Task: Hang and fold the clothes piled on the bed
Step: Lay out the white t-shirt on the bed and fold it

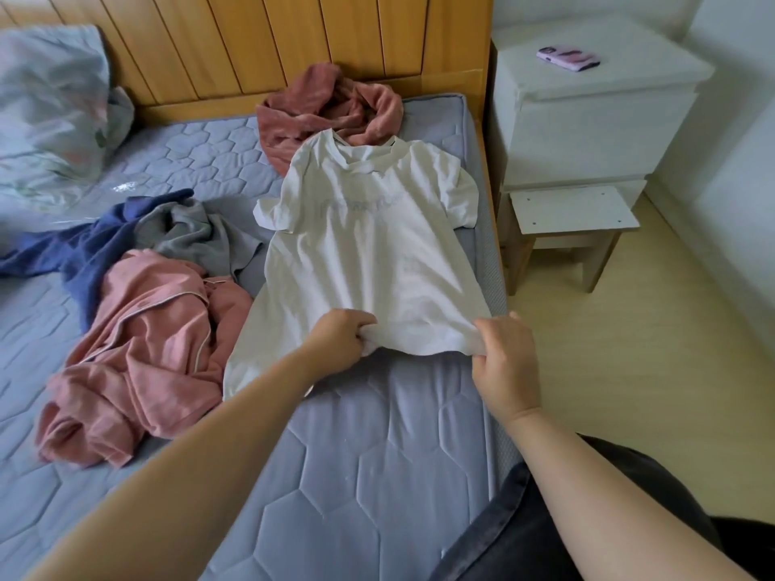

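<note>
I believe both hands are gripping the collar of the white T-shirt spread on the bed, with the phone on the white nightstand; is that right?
Not quite. In the head view the left hand and right hand grip the hem of the white T-shirt, not its collar, which lies at the far end. The phone is indeed on the white nightstand.

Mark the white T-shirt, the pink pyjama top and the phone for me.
white T-shirt (369,245): head view, middle of its chest.
pink pyjama top (155,341): head view, its crumpled front.
phone (568,58): head view, its back, on the white cabinet (587,132).
</note>
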A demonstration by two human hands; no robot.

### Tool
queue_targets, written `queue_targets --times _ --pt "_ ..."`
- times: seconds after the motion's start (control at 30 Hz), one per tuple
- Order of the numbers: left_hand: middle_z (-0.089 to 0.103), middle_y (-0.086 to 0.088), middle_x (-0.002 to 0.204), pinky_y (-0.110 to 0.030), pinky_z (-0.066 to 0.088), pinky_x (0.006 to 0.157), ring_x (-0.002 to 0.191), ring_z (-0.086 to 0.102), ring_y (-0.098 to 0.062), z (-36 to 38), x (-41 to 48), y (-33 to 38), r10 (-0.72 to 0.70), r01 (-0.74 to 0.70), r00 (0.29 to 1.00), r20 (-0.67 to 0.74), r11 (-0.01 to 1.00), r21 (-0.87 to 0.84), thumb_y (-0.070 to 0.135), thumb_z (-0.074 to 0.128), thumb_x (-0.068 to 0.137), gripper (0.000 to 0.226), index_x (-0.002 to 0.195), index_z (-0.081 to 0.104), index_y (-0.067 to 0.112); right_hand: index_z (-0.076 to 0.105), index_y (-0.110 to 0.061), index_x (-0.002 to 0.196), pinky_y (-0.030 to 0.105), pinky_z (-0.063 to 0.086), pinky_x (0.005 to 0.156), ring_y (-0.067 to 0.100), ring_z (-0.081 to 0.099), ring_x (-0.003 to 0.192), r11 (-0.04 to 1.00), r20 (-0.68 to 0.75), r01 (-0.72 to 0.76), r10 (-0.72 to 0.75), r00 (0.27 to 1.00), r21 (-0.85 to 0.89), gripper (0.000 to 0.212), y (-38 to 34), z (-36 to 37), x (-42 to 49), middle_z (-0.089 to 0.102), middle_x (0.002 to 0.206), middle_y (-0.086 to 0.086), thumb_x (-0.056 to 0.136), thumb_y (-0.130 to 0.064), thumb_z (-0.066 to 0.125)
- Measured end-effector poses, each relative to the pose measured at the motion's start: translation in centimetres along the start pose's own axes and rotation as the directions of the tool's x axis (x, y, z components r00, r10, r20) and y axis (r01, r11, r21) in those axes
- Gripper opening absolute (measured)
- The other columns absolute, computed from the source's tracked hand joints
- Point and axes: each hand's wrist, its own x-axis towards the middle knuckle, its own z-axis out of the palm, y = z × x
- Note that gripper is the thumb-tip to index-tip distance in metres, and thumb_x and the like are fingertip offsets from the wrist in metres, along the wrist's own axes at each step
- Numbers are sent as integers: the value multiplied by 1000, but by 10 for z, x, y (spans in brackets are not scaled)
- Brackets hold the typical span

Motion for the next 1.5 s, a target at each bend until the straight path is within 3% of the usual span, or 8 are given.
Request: queue_targets --times 0.17,0.33,0.43,0.67,0.83,0.97,1.27,1.5 --pt "51 5 130 -33 39 100 122 48 -21 21 -38 -27 10 -342 858 514 757 556 8 49 86 51 131 50 32 66 -15 59 27 28 57 21 46 64 950 609 232 -58 791 -211 30 4 13 -28 44 66 -2 39 8 66" --pt "41 4 135 -34 31 103 123 41 -20 65 -56 -13 219 -348 930 294 781 518 44 52 79 73 145 26 27 63 -6 98 27 35 67 30 55 82 946 455 -286 323 830 -149 38 6 -1 -26 55 96 10 63 -2 75" --pt "42 2 135 -34 35 100 122 42 -22 89 -50 8 150 -210 976 158 845 491 47 54 81 74 144 22 24 55 -10 106 23 37 56 20 58 80 656 518 -755 647 560 -3 30 8 -7 -25 59 94 4 83 -25 66" --pt "57 -6 97 -31 31 60 89 56 -27 97 -30 40 15 8 998 -67 943 334 11 44 88 17 102 52 12 53 4 80 27 30 52 23 46 70 553 504 -827 687 523 104 12 7 -13 -19 50 70 8 87 0 45" --pt "60 -2 79 -21 42 48 67 58 -20 81 -26 26 484 -426 852 -199 863 273 15 42 75 38 99 72 16 64 -2 100 34 44 61 29 55 75 851 28 -522 524 852 -54 30 4 -31 -15 60 87 13 76 12 53" --pt "46 -3 139 -34 32 107 126 42 -22 88 -37 13 348 -403 902 257 891 209 12 46 90 51 140 46 22 50 -15 116 34 40 84 26 47 106 689 402 -406 698 592 -600 29 4 -29 -26 46 119 7 88 -7 51" --pt "53 -8 129 -51 38 103 125 45 -32 67 -91 -85 191 -128 975 -110 896 425 12 55 59 75 133 46 15 2 -17 152 47 -7 117 30 -10 146 925 786 229 107 609 -304 81 -46 -12 -37 -9 158 12 86 -9 49" --pt "51 -6 129 -47 40 95 125 43 -31 30 -90 -128 -223 307 946 -235 851 426 9 65 74 61 133 50 15 17 -16 150 48 2 118 29 10 144 883 832 315 137 537 -349 71 -64 19 -34 11 155 13 89 -5 51"
